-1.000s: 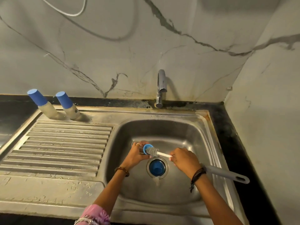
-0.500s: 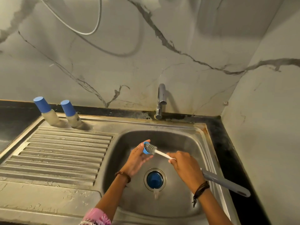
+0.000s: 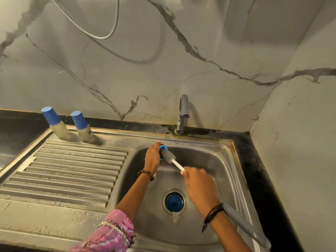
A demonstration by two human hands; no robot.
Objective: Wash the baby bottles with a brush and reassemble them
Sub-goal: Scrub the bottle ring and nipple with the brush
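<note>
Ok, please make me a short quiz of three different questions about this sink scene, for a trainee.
1. True or false: the left hand holds a blue bottle part while the brush scrubs it.
2. How many capped bottles stand beside the drainboard?
3. What lies over the sink drain? A) a sponge B) a blue piece C) a spoon

Key: 1 true; 2 two, the second bottle beside the first; 3 B. The right hand holds the brush handle.
</note>
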